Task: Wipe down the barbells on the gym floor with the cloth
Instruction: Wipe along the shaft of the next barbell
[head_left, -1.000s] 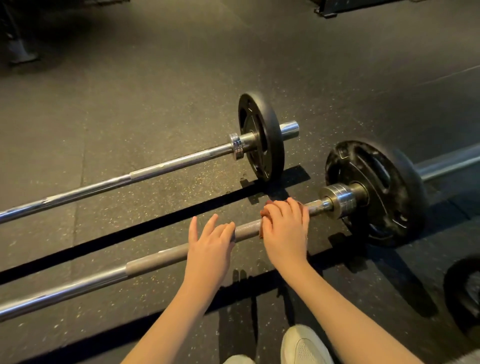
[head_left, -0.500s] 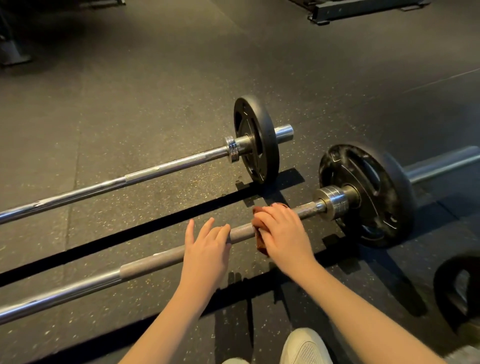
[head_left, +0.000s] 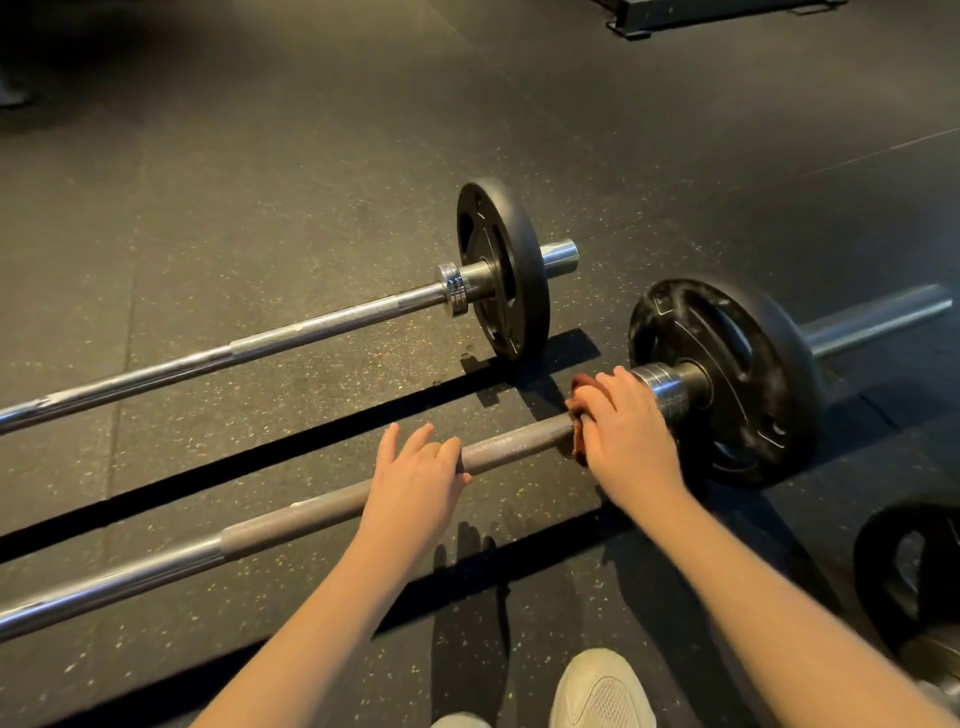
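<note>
Two steel barbells lie side by side on the dark rubber floor. The near barbell (head_left: 291, 519) carries a black plate (head_left: 737, 384) at its right end. My right hand (head_left: 623, 431) grips a reddish-brown cloth (head_left: 577, 447) wrapped round this bar, right against the chrome collar (head_left: 665, 389). Most of the cloth is hidden under the hand. My left hand (head_left: 415, 478) rests on the same bar a little to the left, fingers straight over it. The far barbell (head_left: 260, 343) lies beyond, with its own black plate (head_left: 504, 270).
A loose black plate (head_left: 914, 566) lies flat at the right edge, near my right forearm. My pale shoe (head_left: 602, 691) shows at the bottom. A black equipment base (head_left: 691, 15) stands at the top right.
My right hand has slid the cloth to the right along the near bar, up to the collar. My left hand has stayed resting on the bar.
</note>
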